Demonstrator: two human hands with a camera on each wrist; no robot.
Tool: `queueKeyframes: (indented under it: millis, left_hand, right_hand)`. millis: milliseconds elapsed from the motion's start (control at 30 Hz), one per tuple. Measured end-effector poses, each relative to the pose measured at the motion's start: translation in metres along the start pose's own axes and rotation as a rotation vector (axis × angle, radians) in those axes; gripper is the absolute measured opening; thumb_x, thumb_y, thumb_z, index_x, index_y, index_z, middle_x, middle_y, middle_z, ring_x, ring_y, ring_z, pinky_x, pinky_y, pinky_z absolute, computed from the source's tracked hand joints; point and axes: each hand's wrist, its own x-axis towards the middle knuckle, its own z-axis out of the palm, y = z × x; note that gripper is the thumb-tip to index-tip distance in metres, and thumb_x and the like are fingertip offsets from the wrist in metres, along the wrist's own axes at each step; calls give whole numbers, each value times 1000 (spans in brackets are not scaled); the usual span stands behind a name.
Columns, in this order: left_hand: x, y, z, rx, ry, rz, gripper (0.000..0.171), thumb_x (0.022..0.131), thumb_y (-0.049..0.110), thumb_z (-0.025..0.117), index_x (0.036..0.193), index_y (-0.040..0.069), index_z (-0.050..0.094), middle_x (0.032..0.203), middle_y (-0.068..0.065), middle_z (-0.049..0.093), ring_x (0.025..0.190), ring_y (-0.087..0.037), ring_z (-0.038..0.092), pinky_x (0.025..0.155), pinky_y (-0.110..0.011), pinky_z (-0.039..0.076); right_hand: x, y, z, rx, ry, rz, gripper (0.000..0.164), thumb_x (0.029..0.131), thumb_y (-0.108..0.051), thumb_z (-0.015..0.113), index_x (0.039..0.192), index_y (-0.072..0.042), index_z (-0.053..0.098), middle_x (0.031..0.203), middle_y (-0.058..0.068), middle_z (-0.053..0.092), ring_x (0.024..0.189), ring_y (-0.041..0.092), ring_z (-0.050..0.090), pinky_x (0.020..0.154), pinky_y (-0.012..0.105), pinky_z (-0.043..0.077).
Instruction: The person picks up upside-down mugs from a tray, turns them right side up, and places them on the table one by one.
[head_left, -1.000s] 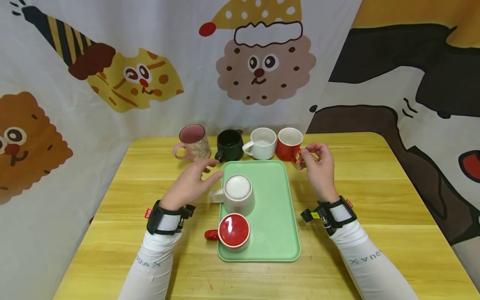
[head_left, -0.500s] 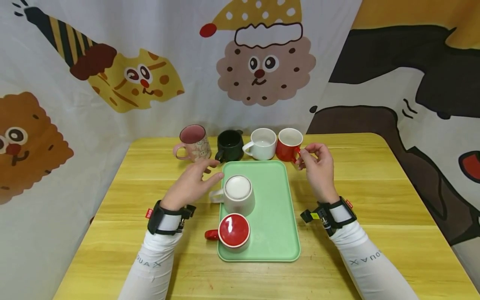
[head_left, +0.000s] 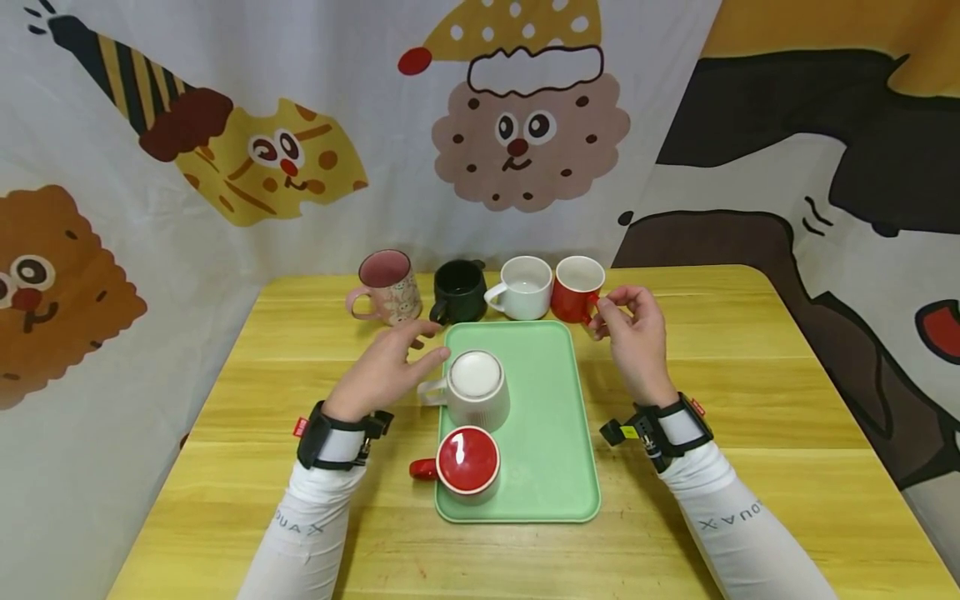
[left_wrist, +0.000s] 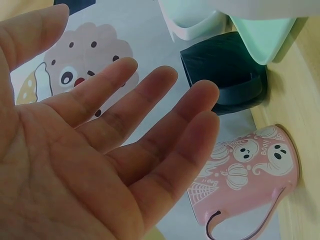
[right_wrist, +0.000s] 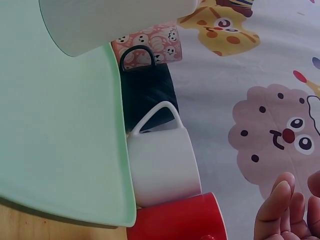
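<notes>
My left hand (head_left: 382, 371) hovers by the tray's left edge with fingers loosely spread and nothing in them. In the left wrist view its bare palm shows, near the pink ghost-print mug (left_wrist: 250, 172) and the black mug (left_wrist: 225, 72). At the right end of the mug row, my right hand (head_left: 637, 337) is beside the handle of an upright red mug (head_left: 576, 292). The right wrist view shows its fingers (right_wrist: 275, 212) loosely bent, apart from that mug. On the green tray (head_left: 543, 417), a white mug (head_left: 480, 396) and another red mug (head_left: 468, 462) stand upside down, handles leftward.
Behind the tray, the pink, black, white (head_left: 527, 292) and red mugs stand upright in a row. The white and red ones are close together. A cartoon-printed curtain (head_left: 315, 50) hangs behind the wooden table (head_left: 750, 400).
My left hand has shifted very slightly to the right. The right hand, the mugs and the tray stay where they were.
</notes>
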Motion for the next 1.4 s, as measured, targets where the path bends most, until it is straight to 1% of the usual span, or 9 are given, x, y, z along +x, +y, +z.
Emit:
queueKeyframes:
  millis: [433, 567, 733, 1033, 1400]
  left_hand:
    - [2, 2, 1, 2, -9, -4, 52, 105, 39, 68, 145, 6, 61, 141, -13, 64, 124, -38, 62, 100, -54, 54]
    - [1, 1, 1, -3, -15, -5, 53, 106, 40, 68, 145, 5, 60, 142, -15, 64, 124, -38, 62, 101, -55, 53]
    - [1, 0, 2, -7, -17, -6, 53, 106, 41, 67, 145, 6, 61, 142, -14, 64, 124, -37, 62, 101, -55, 53]
    - [1, 0, 2, -5, -10, -12, 55, 106, 41, 67, 146, 5, 61, 142, -15, 64, 124, -37, 62, 101, -56, 53]
    - [1, 3, 1, -12, -15, -27, 53, 105, 42, 69, 145, 8, 62, 142, -12, 64, 125, -36, 62, 100, -55, 54]
  right_hand:
    - [-1, -1, 1, 13, -9, 14, 19, 107, -14, 64, 118, -3, 53, 108, 13, 55, 77, 25, 66, 72, 23, 59]
    - [-2, 0, 1, 13, -11, 22, 21, 108, -14, 64, 119, 0, 52, 107, 13, 55, 76, 23, 65, 71, 24, 59]
    - [-2, -1, 1, 19, -16, 24, 25, 107, -14, 64, 121, 3, 51, 107, 13, 55, 76, 22, 65, 71, 24, 59]
    - [0, 0, 3, 36, -11, 10, 18, 107, -11, 64, 116, 1, 53, 103, 13, 56, 73, 23, 65, 68, 24, 59]
    - [-1, 0, 3, 27, -9, 12, 19, 106, -11, 65, 116, 0, 54, 104, 13, 56, 73, 22, 66, 69, 24, 59]
